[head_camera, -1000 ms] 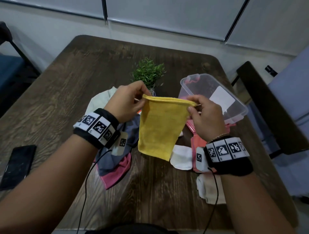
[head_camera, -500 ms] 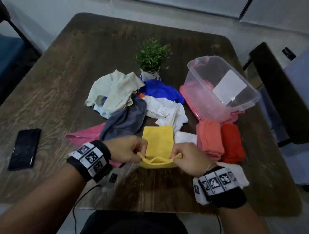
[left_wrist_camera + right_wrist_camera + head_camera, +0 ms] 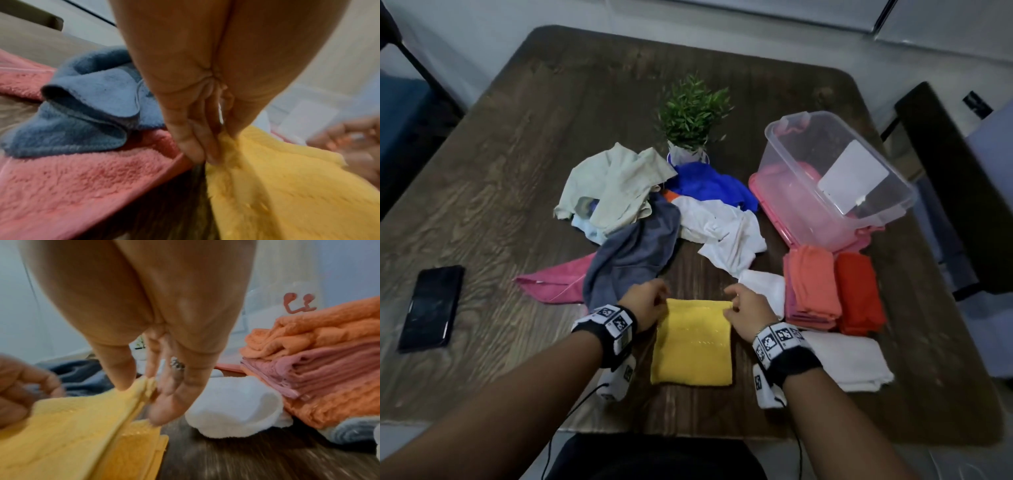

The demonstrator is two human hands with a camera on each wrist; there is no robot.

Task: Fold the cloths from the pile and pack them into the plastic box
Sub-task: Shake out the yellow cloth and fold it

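Observation:
A yellow cloth (image 3: 693, 342) lies folded flat on the wooden table (image 3: 500, 144) near its front edge. My left hand (image 3: 645, 305) pinches its far left corner; in the left wrist view the fingers (image 3: 195, 142) clamp the yellow cloth (image 3: 287, 186). My right hand (image 3: 748, 313) pinches the far right corner, thumb and fingers (image 3: 164, 395) on the yellow cloth (image 3: 72, 426) edge. The loose pile (image 3: 654, 212) of pale green, blue, white, grey and pink cloths lies behind. The clear plastic box (image 3: 835, 178) stands tilted at the right on a pink lid.
Folded orange and red cloths (image 3: 832, 291) sit right of my right hand, with folded white cloths (image 3: 849, 359) in front of them. A small potted plant (image 3: 690, 116) stands behind the pile. A black phone (image 3: 431, 308) lies at the left. A dark chair (image 3: 945, 192) is at right.
The yellow cloth, held up hanging in the air a second ago, came down onto the table and is now folded over; both hands moved down and toward me, then forward with its edge.

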